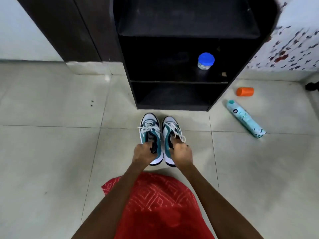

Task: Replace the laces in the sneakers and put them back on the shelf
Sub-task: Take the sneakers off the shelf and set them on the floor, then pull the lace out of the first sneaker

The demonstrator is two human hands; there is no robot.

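Head view, one entry. Pair of sneakers: left sneaker (149,124) and right sneaker (170,124), side by side on or just above the tiles, toes toward the black shelf (177,82) just ahead; you cannot tell whether the soles touch the floor. White laces (146,128) threaded, ends loose. Your left hand (144,153) curls round the left heel collar; your right hand (181,155) grips the right one likewise. Hazards: held by the heels only, toes may dip and strike the shelf edge; trailing lace ends may snag; the blue-lidded jar (206,61) on the middle shelf may be knocked.
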